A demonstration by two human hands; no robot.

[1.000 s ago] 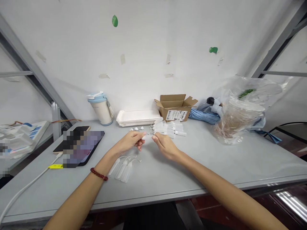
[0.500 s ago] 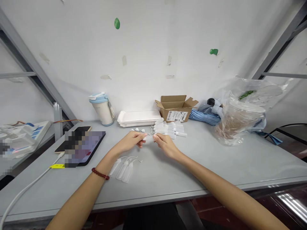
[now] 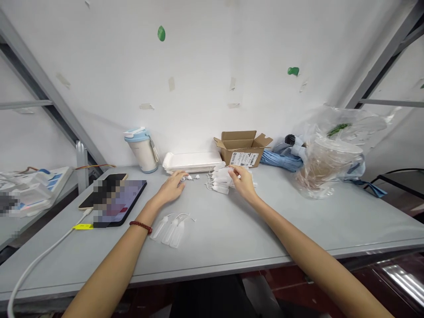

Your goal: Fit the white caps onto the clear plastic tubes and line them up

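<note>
My left hand [image 3: 170, 187] rests at the middle of the table, its thumb and index finger apart beside small white caps [image 3: 193, 177]. At the pile of clear plastic squeeze bottles [image 3: 220, 180], my right hand [image 3: 243, 180] reaches over the right-hand bottles with thumb and index finger spread. Its fingers cover part of the pile, and I see no bottle clearly gripped. Thin tubes stick out from the left ends of the piled bottles. Three more clear bottles [image 3: 170, 232] with thin curved tubes lie side by side nearer the front edge, right of my left wrist.
White stacked trays [image 3: 192, 160] and an open cardboard box [image 3: 243, 154] stand against the wall. A tumbler [image 3: 142, 152], a phone [image 3: 102, 190] and a tablet [image 3: 121, 207] are at the left. Blue cloth [image 3: 283, 160] and a bulky clear plastic bag [image 3: 327, 170] sit at the right.
My hands, which met over a small pale item, have parted. The left has moved to the caps, the right to the bottle pile, where a bottle now lies at the front.
</note>
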